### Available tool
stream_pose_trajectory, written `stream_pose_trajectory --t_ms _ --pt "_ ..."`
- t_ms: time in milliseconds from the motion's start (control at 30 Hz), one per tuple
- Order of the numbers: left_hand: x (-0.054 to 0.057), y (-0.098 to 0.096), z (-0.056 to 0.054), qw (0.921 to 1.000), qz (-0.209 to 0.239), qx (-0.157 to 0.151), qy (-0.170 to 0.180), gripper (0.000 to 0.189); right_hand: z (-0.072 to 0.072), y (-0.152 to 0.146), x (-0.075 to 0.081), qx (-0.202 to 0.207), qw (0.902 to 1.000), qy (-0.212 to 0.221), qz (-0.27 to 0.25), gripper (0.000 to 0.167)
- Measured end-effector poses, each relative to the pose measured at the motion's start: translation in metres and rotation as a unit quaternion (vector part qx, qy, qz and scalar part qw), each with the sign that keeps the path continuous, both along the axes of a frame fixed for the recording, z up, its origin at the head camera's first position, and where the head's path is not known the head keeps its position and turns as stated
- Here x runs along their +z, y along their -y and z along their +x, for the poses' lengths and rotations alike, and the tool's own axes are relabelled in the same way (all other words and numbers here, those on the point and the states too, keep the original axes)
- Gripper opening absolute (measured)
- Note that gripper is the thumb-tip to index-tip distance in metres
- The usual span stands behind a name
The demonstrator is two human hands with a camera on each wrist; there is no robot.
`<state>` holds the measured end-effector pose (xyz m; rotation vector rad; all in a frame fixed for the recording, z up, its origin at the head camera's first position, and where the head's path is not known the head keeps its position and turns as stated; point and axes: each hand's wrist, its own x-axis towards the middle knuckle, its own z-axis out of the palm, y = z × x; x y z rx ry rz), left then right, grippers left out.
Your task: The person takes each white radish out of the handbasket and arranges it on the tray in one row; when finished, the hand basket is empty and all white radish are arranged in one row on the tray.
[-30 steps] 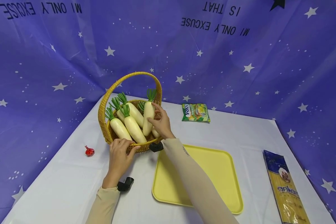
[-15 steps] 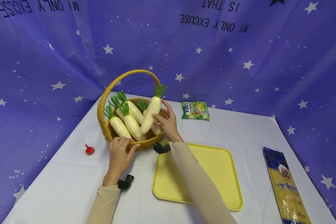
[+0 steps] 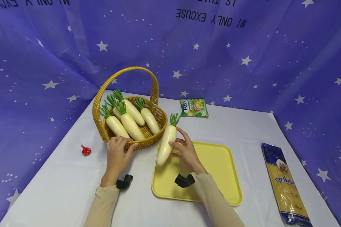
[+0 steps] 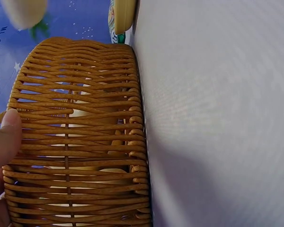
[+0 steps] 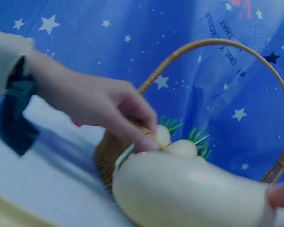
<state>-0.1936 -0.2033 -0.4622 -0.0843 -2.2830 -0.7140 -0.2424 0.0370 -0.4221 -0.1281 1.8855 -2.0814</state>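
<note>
In the head view my right hand [image 3: 186, 153] holds a white radish [image 3: 167, 145] with green stalks, tilted over the left side of a yellow tray [image 3: 216, 170]. The same radish [image 5: 194, 189] fills the lower part of the right wrist view, blurred. My left hand [image 3: 117, 156] grips the near rim of a wicker basket [image 3: 145, 143], thumb outside and fingers over the edge. In the left wrist view, the thumb [image 4: 9, 132] presses the woven wall. Several more white radishes [image 3: 130, 126] lie inside the basket, stalks toward the back left.
A small red wrapped candy [image 3: 86, 150] lies left of the basket. Behind the tray is a green Fox's candy bag [image 3: 194, 107]. A long pack of pasta [image 3: 285, 186] lies at the right. Starry purple cloth [image 3: 216, 63] hangs behind the white table [image 3: 59, 189].
My right hand has lifted the radish out of the basket and carried it right and toward me, over the tray. My left hand stays on the basket rim.
</note>
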Motion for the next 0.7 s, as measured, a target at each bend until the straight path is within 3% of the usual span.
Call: stream_pose_trajectory --t_ms 300,633,700 --pt "0.000 -0.001 0.000 1.0000 0.003 -0.002 -0.004 0.025 0.032 -0.004 -0.024 0.011 0.9951 0.034 0.092 0.066" --pt "0.003 -0.006 0.002 0.9998 0.012 0.009 -0.011 0.025 0.039 0.006 -0.028 0.056 0.9800 -0.011 0.191 0.060" --pt "0.004 -0.007 0.003 0.9997 0.016 0.016 -0.011 0.025 0.044 0.006 -0.017 0.061 0.9773 -0.021 0.202 0.060"
